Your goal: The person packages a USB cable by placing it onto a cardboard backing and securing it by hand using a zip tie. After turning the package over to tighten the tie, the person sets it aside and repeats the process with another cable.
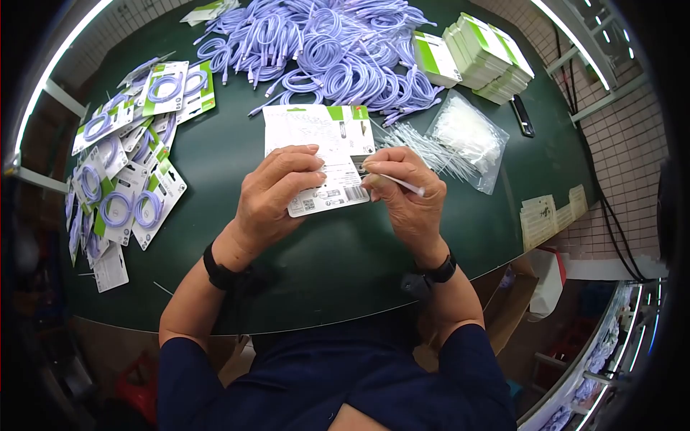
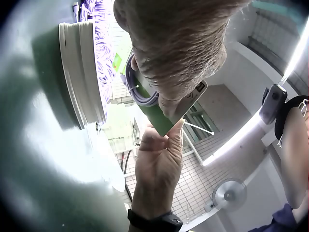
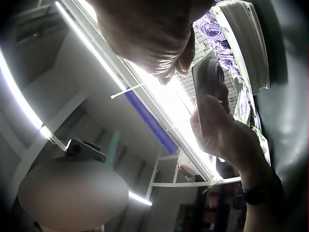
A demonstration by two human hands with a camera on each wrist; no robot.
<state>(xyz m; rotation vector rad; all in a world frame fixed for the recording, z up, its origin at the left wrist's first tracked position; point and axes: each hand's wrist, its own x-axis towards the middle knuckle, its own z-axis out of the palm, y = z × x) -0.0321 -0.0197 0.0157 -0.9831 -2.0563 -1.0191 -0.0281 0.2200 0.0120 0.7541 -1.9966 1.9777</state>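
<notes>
My left hand (image 1: 280, 183) grips a white and green packaging card (image 1: 327, 197), its printed, barcoded back turned up toward the head camera. On the card's other face sits a coiled lilac cable (image 2: 145, 99), seen in the left wrist view. At the card's right edge, my right hand (image 1: 408, 194) pinches a thin white cable tie (image 1: 402, 182) between thumb and fingers. The tie's headed end sticks out past the fingers, and its other end is hidden by the card and fingertips. Just beyond the held card lies a stack of cards (image 1: 293, 121).
A big heap of coiled lilac cables (image 1: 323, 54) covers the table's back. Carded cables (image 1: 133, 187) pile up at the left. Loose cable ties (image 1: 431, 151) and a bag of ties (image 1: 467, 133) lie to the right, below stacked cards (image 1: 481, 54) and a black object (image 1: 522, 116).
</notes>
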